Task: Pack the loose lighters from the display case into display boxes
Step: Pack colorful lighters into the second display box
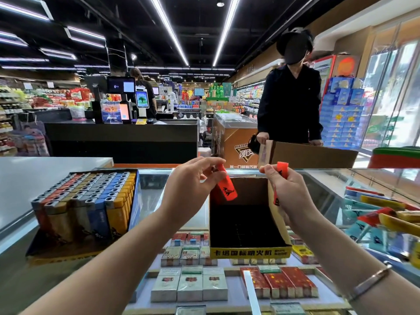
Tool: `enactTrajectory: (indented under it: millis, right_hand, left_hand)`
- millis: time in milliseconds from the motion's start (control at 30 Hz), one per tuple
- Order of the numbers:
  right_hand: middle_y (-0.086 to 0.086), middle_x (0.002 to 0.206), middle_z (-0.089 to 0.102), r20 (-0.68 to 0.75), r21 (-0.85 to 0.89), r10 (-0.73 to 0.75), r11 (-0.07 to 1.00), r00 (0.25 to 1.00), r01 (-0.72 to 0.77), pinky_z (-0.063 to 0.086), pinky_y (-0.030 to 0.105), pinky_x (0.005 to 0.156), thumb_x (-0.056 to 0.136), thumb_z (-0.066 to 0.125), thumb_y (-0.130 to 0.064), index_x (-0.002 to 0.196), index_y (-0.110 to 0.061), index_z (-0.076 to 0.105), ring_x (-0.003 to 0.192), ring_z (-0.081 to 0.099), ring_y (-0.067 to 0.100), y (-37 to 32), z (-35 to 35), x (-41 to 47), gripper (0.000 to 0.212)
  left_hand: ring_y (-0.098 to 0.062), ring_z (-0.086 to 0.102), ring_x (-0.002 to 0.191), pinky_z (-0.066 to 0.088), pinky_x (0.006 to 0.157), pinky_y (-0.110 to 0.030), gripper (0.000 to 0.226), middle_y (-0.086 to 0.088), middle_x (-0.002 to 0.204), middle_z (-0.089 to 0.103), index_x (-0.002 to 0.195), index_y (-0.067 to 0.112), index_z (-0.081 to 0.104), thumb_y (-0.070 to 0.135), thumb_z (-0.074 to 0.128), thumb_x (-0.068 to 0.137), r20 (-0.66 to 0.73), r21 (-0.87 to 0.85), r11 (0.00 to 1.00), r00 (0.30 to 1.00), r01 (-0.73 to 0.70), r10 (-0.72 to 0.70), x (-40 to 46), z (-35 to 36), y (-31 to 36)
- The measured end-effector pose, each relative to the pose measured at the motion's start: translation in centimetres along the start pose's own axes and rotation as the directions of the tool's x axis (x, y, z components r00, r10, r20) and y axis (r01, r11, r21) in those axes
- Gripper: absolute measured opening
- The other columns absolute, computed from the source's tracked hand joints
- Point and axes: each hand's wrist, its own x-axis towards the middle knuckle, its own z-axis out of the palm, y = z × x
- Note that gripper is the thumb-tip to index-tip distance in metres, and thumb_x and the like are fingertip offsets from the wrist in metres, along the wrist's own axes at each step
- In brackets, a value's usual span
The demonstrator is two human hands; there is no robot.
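Observation:
My left hand (193,180) pinches a red lighter (227,188) by its upper end, tilted over the back left corner of an open display box (247,252). The box has a yellow printed front and a dark inside with nothing visible in it. My right hand (287,192) grips a second red lighter (281,170) above the box's right wall. A full display box (86,201) of lighters in red, tan, grey, blue and yellow rows stands at the left on the glass case. Loose lighters (386,212) in red, yellow and blue lie piled at the right.
The glass display case top (154,201) covers cigarette cartons (191,283) below. A person in dark clothes (291,105) stands across the counter holding a cardboard box (313,155). A checkout counter (122,135) with screens is behind.

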Motion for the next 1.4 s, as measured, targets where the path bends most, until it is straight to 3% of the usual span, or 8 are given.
enactTrajectory:
  millis: [167,600,767,967,1100,1200,1300,1400]
  right_hand:
    - [0.025,0.101,0.065,0.07,-0.061,0.061,0.997,0.996,-0.057,0.054,0.044,0.085,0.094,0.05,-0.025,0.084,-0.009,0.065,0.088,0.066,0.027,0.6,0.0,0.1,0.024]
    - [0.017,0.089,0.066,0.057,-0.139,0.05,0.989,0.997,-0.041,0.053,0.044,0.086,0.095,0.05,-0.027,0.087,-0.006,0.065,0.09,0.065,0.03,1.3,0.1,0.6,0.026]
    - [0.004,0.072,0.064,0.055,-0.13,0.05,0.991,0.997,-0.042,0.054,0.023,0.062,0.094,0.05,-0.031,0.084,-0.006,0.066,0.07,0.065,0.014,1.3,0.0,0.5,0.031]
    - [0.005,0.087,0.059,0.012,-0.16,0.031,0.987,0.999,-0.028,0.036,0.023,0.066,0.096,0.037,-0.045,0.077,-0.005,0.068,0.08,0.053,0.009,0.7,0.1,0.3,0.054]
    - [0.002,0.092,0.061,0.017,-0.115,-0.004,0.993,1.0,0.006,0.036,0.015,0.062,0.098,0.032,-0.042,0.079,0.0,0.069,0.08,0.052,0.003,0.5,0.2,0.2,0.059]
    - [-0.001,0.086,0.062,0.038,-0.074,-0.001,0.997,0.999,0.004,0.04,0.004,0.05,0.098,0.028,-0.043,0.082,0.002,0.069,0.072,0.058,0.001,0.6,0.3,0.1,0.063]
    - [0.002,0.09,0.067,0.098,0.061,0.078,0.995,0.992,-0.084,0.049,0.018,0.066,0.095,0.031,-0.052,0.085,-0.007,0.069,0.078,0.065,0.003,0.6,0.3,-0.1,0.06]
    - [0.013,0.096,0.069,0.16,0.115,0.12,0.984,0.98,-0.139,0.051,0.032,0.071,0.091,0.033,-0.059,0.085,-0.02,0.07,0.087,0.068,0.022,0.4,0.4,-0.3,0.054]
  left_hand:
    - [-0.007,0.06,0.074,0.052,0.068,-0.018,0.026,0.012,0.089,0.061,0.108,0.016,0.068,0.015,0.068,0.082,0.06,0.074,0.996,0.997,-0.054,0.05,-0.3,0.4,-0.7]
    - [-0.008,0.059,0.084,0.053,0.074,-0.025,0.017,0.007,0.098,0.066,0.098,0.017,0.072,0.018,0.07,0.081,0.11,0.227,0.971,0.993,-0.072,0.048,-1.1,1.1,-1.8]
    - [-0.008,0.063,0.09,0.052,0.081,-0.024,0.019,0.007,0.103,0.069,0.102,0.017,0.071,0.014,0.064,0.085,0.136,0.167,0.986,0.99,0.023,-0.046,-0.9,1.1,-2.1]
    - [-0.005,0.061,0.087,0.053,0.079,-0.026,0.021,0.011,0.098,0.066,0.105,0.018,0.07,0.014,0.063,0.086,0.205,0.135,0.989,0.974,0.067,-0.094,-0.6,0.9,-2.2]
    - [-0.008,0.057,0.102,0.047,0.08,-0.02,0.03,0.013,0.114,0.06,0.118,0.025,0.061,0.026,0.059,0.088,0.218,0.237,0.971,0.973,0.028,-0.081,-0.9,1.0,-2.1]
    - [-0.01,0.046,0.118,0.04,0.085,-0.022,0.043,0.007,0.128,0.054,0.129,0.024,0.051,0.033,0.059,0.087,0.199,0.347,0.931,0.979,-0.114,0.046,-1.0,1.0,-0.9]
    - [-0.011,0.054,0.106,0.043,0.075,-0.024,0.052,0.007,0.116,0.062,0.129,0.028,0.048,0.045,0.06,0.082,0.247,0.349,0.889,0.944,-0.298,0.22,-1.0,1.4,1.2]
    - [0.003,0.055,0.084,0.049,0.07,-0.018,0.055,0.016,0.099,0.064,0.129,0.045,0.035,0.06,0.053,0.079,0.349,0.178,0.972,0.933,-0.154,0.084,-1.2,1.9,2.6]
